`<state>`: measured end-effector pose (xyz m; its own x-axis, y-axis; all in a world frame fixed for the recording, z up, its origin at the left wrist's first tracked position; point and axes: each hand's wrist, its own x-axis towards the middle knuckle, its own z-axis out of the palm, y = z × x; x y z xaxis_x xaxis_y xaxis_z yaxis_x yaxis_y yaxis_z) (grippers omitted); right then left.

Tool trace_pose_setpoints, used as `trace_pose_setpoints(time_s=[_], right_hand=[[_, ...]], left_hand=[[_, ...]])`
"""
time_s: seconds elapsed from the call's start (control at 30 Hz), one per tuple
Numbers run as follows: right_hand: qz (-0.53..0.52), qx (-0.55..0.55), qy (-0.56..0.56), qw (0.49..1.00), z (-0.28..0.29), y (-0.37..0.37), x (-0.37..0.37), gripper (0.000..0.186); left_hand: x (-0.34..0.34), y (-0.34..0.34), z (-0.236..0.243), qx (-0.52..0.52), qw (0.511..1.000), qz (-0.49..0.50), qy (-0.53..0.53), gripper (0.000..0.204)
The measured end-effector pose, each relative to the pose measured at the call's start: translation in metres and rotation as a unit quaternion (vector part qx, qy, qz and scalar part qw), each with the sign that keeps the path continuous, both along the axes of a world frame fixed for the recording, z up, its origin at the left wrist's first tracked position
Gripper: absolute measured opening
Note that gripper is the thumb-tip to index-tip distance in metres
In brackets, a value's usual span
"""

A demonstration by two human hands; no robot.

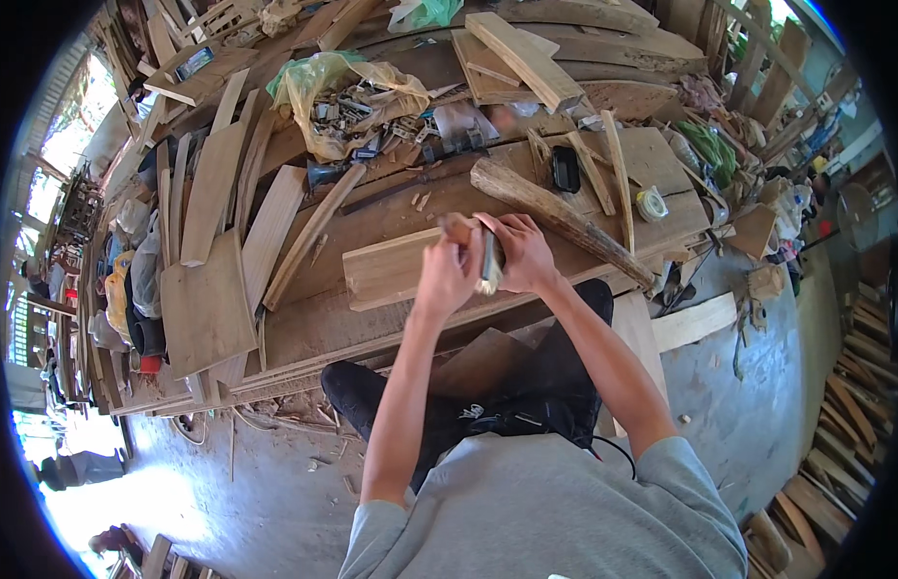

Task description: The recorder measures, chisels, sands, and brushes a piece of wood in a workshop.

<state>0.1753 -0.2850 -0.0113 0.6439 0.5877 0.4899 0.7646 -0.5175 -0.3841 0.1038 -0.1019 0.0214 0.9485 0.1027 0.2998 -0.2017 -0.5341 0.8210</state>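
Observation:
My left hand (447, 274) and my right hand (526, 253) are close together above a thick pale board (386, 270) on the workbench. Between them is a small block-like tool (488, 262) with brown wood, a dark strip and a pale lower end. The fingers of both hands are closed on it. Its exact kind is blurred and partly covered by my fingers. Just beyond my right hand, a long rough stick (565, 214) lies slantwise across the bench.
A plastic bag (309, 87) of metal hardware lies open at the back. A black tray (566, 169) and a tape roll (651, 204) sit to the right. Loose planks (214, 188) crowd the left. More timber (844, 463) is stacked on the floor at right.

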Motion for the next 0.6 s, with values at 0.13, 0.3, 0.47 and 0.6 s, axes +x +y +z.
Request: trace_pose_setpoints(time_s=[0.13, 0.3, 0.47, 0.6], right_hand=[[-0.015, -0.045, 0.026, 0.999, 0.002, 0.0, -0.004, 0.116], [-0.027, -0.06, 0.05, 0.997, 0.005, 0.001, -0.003, 0.125], [-0.015, -0.049, 0.031, 0.998, 0.002, 0.0, -0.001, 0.125], [-0.003, -0.079, 0.024, 0.997, -0.002, -0.002, 0.005, 0.127]], left_hand=[[-0.04, 0.07, 0.012, -0.029, 0.994, 0.101, 0.033, 0.029], [-0.053, 0.12, 0.055, 0.181, 0.959, 0.183, 0.116, 0.026], [0.007, 0.031, 0.043, 0.166, 0.982, -0.003, 0.091, 0.024], [0.035, -0.003, 0.017, 0.031, 0.999, 0.001, 0.036, 0.028]])
